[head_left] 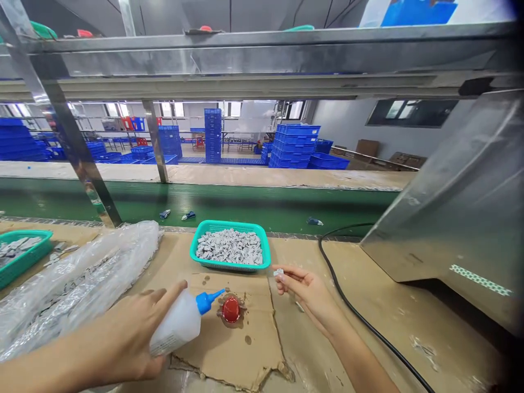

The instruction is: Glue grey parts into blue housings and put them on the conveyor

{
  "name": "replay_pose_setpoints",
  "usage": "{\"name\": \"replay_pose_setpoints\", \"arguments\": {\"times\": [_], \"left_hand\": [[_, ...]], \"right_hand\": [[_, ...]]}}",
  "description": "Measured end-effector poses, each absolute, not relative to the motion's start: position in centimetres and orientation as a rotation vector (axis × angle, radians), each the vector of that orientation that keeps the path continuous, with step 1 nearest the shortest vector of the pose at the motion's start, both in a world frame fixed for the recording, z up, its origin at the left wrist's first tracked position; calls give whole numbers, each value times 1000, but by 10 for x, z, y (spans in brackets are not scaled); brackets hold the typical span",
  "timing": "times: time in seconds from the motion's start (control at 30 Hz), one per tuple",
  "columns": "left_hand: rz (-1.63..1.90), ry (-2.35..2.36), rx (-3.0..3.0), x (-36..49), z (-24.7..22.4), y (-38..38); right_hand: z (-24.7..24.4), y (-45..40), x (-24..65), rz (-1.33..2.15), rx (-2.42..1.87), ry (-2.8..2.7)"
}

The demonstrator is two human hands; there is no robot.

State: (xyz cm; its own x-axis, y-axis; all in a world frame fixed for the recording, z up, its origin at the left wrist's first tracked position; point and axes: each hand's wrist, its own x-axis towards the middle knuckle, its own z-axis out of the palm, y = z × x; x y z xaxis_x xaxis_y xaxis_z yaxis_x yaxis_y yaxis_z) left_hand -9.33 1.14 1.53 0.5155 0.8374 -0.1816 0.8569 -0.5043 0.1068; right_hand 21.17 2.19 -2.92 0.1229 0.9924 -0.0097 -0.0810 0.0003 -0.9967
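My left hand (139,322) is wrapped round a white squeeze bottle (180,322) with a blue nozzle cap. The bottle is tilted, its tip pointing right, just above and left of a small red cap-like piece (231,309). That red piece sits on a stained sheet of cardboard (229,360), with wet-looking spots around it. Between thumb and fingertips, my right hand (305,292) pinches a small grey plastic piece (278,272). Behind both hands stands a turquoise basket (230,268) filled with similar grey pieces (229,245).
Clear plastic bagging (102,273) lies on the left, beside another green basket (24,265). A black cable (352,305) curves along the right, near a metal housing (462,218). Several small dark parts lie on the green conveyor belt (245,204) beyond.
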Motion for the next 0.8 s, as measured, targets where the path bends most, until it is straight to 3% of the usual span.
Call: {"name": "replay_pose_setpoints", "arguments": {"times": [0.23,0.8], "left_hand": [[-390,1409,2603,-76,18,14],[-576,1447,2582,-56,23,16]], "right_hand": [[-35,13,222,1188,-1147,-946],[-39,7,232,1278,-1105,-941]]}}
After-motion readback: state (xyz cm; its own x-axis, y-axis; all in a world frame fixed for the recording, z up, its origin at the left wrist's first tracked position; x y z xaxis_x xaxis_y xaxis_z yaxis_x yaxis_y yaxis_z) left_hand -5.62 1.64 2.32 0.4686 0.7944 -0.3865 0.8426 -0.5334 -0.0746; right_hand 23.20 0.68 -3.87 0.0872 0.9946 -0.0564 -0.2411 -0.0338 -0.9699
